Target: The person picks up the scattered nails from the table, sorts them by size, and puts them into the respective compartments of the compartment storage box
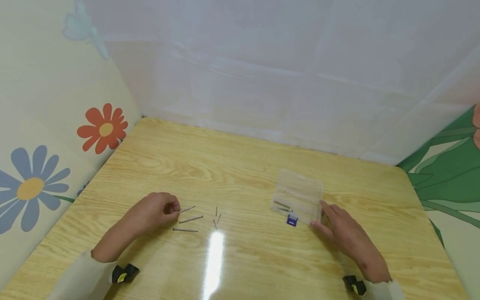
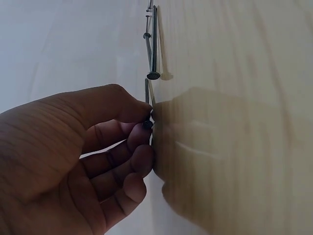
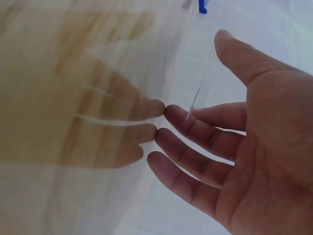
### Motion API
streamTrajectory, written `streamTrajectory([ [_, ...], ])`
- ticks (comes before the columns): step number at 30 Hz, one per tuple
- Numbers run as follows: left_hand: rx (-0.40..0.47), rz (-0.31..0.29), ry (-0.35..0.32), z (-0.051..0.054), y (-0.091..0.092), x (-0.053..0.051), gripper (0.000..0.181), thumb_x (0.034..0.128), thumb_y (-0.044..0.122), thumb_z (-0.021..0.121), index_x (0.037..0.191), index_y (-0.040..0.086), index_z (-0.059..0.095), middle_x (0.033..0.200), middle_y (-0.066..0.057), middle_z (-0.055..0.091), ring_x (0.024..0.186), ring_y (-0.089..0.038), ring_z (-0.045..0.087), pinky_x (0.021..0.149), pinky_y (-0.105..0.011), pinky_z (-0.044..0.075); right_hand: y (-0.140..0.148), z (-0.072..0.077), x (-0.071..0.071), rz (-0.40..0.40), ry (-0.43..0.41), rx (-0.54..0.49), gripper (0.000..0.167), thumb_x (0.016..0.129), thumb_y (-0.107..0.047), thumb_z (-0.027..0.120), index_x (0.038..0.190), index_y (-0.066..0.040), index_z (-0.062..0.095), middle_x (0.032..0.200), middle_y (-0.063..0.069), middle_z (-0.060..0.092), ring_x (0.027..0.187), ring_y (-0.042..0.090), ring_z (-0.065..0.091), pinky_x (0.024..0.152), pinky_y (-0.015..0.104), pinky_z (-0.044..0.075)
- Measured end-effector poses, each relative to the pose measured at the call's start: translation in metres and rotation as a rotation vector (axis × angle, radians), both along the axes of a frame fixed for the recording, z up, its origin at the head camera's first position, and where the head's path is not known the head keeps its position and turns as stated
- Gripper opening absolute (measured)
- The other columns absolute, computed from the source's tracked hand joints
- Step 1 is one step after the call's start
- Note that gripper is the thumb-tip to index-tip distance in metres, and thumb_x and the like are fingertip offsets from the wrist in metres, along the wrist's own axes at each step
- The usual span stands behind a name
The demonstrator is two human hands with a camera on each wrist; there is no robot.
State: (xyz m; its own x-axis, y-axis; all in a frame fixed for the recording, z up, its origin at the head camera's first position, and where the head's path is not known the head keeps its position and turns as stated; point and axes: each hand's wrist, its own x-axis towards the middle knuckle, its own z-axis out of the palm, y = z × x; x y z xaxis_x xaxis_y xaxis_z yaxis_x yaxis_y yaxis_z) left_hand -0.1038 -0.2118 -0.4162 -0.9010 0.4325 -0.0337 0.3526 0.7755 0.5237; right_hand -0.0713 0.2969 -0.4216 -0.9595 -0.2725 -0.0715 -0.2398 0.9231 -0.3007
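My left hand pinches a long nail near its head between thumb and fingertips, low over the table; in the left wrist view the nail's dark head shows at the fingertips. Two more long nails, one and another, lie just nearer to me. A clear plastic box with a blue latch lies at the right, with two thin nail-like pieces in it. Beside its right edge my right hand has loosely extended fingers; in the right wrist view they touch the table by the box's edge.
Three short nails lie on the wooden table between the long nails and the box. A pale cloth wall borders the far side. Flower-printed walls flank the table. A bright light reflection falls on the front.
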Motion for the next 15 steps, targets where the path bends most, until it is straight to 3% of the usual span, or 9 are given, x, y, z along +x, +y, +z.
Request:
streamTrajectory([
  [15,-0.014,-0.021,-0.001,-0.0006,-0.0016,-0.0069,0.014,0.0844,0.006,0.069,0.079,0.018,0.063,0.072,0.01,0.054,0.067,-0.008,0.05,0.061,-0.029,0.044,0.0,0.0,0.0008,0.005,0.009,-0.005,0.075,0.101,-0.041,0.065,0.15,0.01,0.04,0.136,0.034,0.053,0.124,0.052,0.052,0.1,0.063,0.043],
])
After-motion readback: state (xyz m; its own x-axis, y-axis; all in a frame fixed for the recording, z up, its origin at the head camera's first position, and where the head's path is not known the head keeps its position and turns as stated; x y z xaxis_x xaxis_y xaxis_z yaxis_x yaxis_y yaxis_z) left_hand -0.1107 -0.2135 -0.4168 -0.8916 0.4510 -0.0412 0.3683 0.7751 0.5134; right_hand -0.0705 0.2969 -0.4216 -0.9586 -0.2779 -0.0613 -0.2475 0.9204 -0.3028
